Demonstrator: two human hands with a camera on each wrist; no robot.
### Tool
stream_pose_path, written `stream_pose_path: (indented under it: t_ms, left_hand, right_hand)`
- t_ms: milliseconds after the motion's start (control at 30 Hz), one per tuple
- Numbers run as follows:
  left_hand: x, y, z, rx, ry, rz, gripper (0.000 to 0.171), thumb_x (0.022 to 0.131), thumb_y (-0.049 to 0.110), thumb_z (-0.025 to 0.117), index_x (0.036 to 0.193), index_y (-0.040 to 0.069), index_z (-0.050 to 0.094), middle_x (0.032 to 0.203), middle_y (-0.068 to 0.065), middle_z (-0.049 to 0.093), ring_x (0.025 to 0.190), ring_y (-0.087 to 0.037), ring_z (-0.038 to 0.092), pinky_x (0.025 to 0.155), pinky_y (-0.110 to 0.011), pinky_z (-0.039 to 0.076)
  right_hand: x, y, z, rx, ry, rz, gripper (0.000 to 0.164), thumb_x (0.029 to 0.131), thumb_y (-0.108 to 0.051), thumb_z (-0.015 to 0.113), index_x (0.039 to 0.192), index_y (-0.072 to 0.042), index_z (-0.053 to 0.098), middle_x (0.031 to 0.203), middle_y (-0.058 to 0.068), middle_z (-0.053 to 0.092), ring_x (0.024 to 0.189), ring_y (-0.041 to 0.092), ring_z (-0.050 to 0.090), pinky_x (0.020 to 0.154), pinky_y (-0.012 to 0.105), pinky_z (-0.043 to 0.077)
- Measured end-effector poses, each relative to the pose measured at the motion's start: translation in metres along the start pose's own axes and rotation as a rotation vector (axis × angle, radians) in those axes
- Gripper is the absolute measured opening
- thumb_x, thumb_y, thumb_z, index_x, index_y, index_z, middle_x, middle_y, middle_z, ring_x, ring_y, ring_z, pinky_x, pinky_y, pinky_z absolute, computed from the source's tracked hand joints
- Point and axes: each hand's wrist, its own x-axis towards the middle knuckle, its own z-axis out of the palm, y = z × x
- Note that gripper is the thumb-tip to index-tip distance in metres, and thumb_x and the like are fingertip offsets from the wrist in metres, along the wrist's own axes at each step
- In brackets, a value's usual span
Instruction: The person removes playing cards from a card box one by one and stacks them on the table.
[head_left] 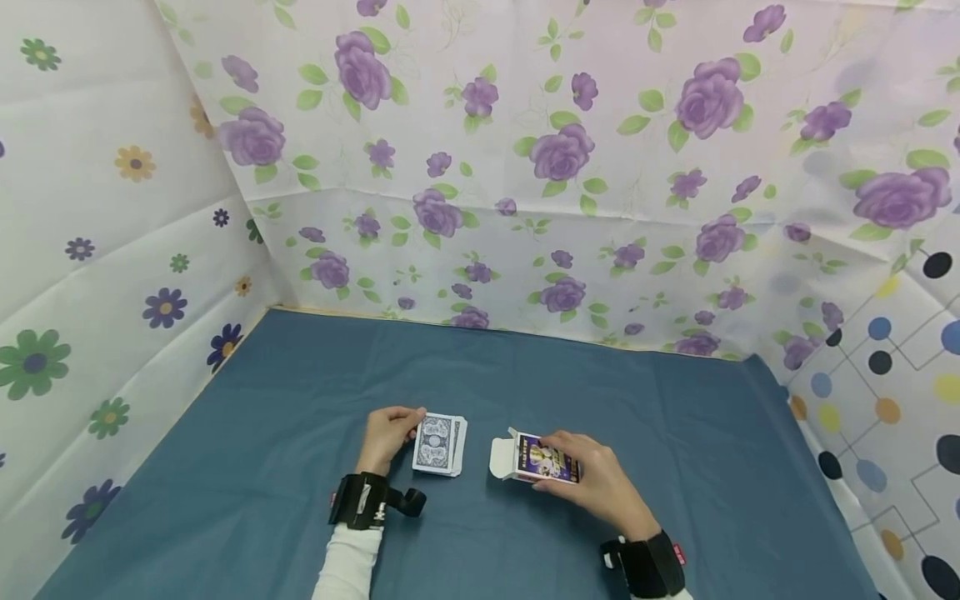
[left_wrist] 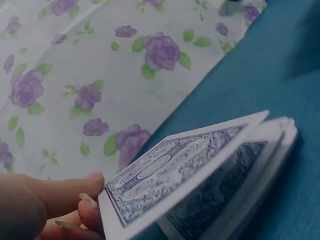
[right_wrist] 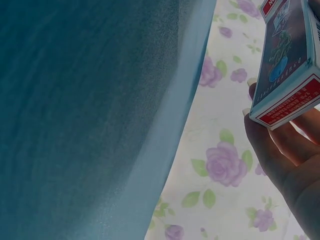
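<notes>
My left hand (head_left: 385, 436) pinches playing cards (head_left: 432, 442) at their edge between thumb and fingers. In the left wrist view, the upper blue-patterned card (left_wrist: 175, 172) is tilted, with a gap between it and the cards (left_wrist: 270, 150) beneath. To the right, my right hand (head_left: 594, 475) grips a purple card box (head_left: 546, 458) with a colourful picture. The box's white flap (head_left: 502, 458) stands open toward the cards. In the right wrist view, fingers wrap the box (right_wrist: 287, 55) at its red-labelled end; its inside is hidden.
A blue cloth (head_left: 300, 500) covers the table. Behind it hangs a purple-rose curtain (head_left: 562, 154); a flowered sheet (head_left: 97, 250) stands at the left and a dotted one (head_left: 885, 450) at the right. Black straps (head_left: 360, 502) circle both wrists.
</notes>
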Motion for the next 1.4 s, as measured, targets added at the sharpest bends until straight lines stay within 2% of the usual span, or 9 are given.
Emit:
stream_pose_path:
  t_ms: [300,567,833,1033,1100,1167,1267,1333,1400]
  left_hand:
    - [0.002,-0.007,0.009,0.174,0.11,0.121,0.018,0.089,0.018,0.071,0.089,0.001,0.074,0.074,-0.013,0.068,0.062,-0.015,0.058,0.062,-0.03,0.045]
    - [0.0,-0.005,0.014,0.251,0.13,0.179,0.018,0.09,0.016,0.069,0.09,-0.001,0.073,0.076,-0.015,0.068,0.063,-0.018,0.057,0.06,-0.03,0.044]
    - [0.003,-0.006,0.019,0.294,0.145,0.167,0.02,0.09,0.02,0.069,0.09,0.001,0.074,0.077,-0.014,0.069,0.062,-0.019,0.059,0.059,-0.03,0.044]
    - [0.002,-0.006,0.019,0.266,0.125,0.172,0.023,0.094,0.021,0.064,0.096,-0.001,0.071,0.081,-0.017,0.068,0.066,-0.023,0.059,0.062,-0.035,0.046]
    - [0.002,-0.009,0.021,0.265,0.145,0.227,0.026,0.097,0.022,0.059,0.101,-0.003,0.068,0.087,-0.02,0.065,0.073,-0.028,0.059,0.066,-0.039,0.045]
    - [0.003,-0.013,0.022,0.287,0.169,0.326,0.03,0.1,0.027,0.054,0.106,0.0,0.066,0.095,-0.02,0.063,0.081,-0.029,0.058,0.072,-0.04,0.045]
    - [-0.005,0.0,0.025,0.257,0.109,0.45,0.027,0.1,0.025,0.055,0.107,0.002,0.066,0.098,-0.017,0.061,0.084,-0.029,0.057,0.071,-0.041,0.045]
    - [-0.015,0.017,0.028,0.214,-0.019,0.472,0.021,0.098,0.022,0.058,0.104,0.005,0.068,0.095,-0.013,0.065,0.08,-0.024,0.059,0.067,-0.037,0.047]
    - [-0.029,0.037,0.033,0.171,-0.177,0.443,0.015,0.093,0.017,0.064,0.099,0.005,0.071,0.088,-0.01,0.067,0.072,-0.02,0.059,0.063,-0.034,0.047]
  right_hand:
    - [-0.001,-0.001,0.0,-0.004,-0.008,0.017,0.057,0.073,-0.047,0.08,0.123,-0.024,0.066,0.123,0.002,0.066,0.117,0.027,0.061,0.092,0.047,0.05]
    - [-0.001,-0.001,0.001,-0.005,0.0,-0.004,0.057,0.073,-0.049,0.079,0.124,-0.024,0.066,0.123,0.001,0.066,0.116,0.026,0.061,0.091,0.046,0.05]
    - [0.0,-0.001,0.001,-0.002,-0.012,0.004,0.058,0.074,-0.047,0.079,0.125,-0.023,0.066,0.124,0.001,0.066,0.117,0.025,0.061,0.091,0.045,0.05]
    - [0.0,-0.001,0.001,-0.004,-0.009,-0.009,0.057,0.074,-0.048,0.078,0.124,-0.023,0.066,0.123,0.001,0.066,0.116,0.025,0.061,0.091,0.045,0.05]
    - [0.0,-0.001,0.002,-0.003,-0.004,-0.015,0.057,0.074,-0.047,0.079,0.124,-0.023,0.066,0.122,0.001,0.066,0.115,0.026,0.062,0.09,0.046,0.05]
    - [0.0,-0.001,0.002,-0.003,-0.001,-0.018,0.057,0.074,-0.047,0.079,0.124,-0.023,0.066,0.122,0.0,0.066,0.115,0.025,0.062,0.091,0.046,0.05]
    - [0.001,-0.002,0.001,0.003,0.0,-0.018,0.057,0.074,-0.047,0.08,0.124,-0.023,0.066,0.122,-0.001,0.067,0.115,0.024,0.062,0.091,0.045,0.05]
    - [0.001,-0.002,0.001,0.001,0.002,-0.023,0.057,0.074,-0.047,0.08,0.124,-0.023,0.066,0.122,-0.001,0.067,0.115,0.023,0.062,0.09,0.044,0.051]
    - [0.001,-0.003,0.001,0.006,0.007,-0.034,0.057,0.074,-0.046,0.08,0.124,-0.023,0.066,0.121,-0.002,0.067,0.114,0.021,0.062,0.088,0.043,0.051]
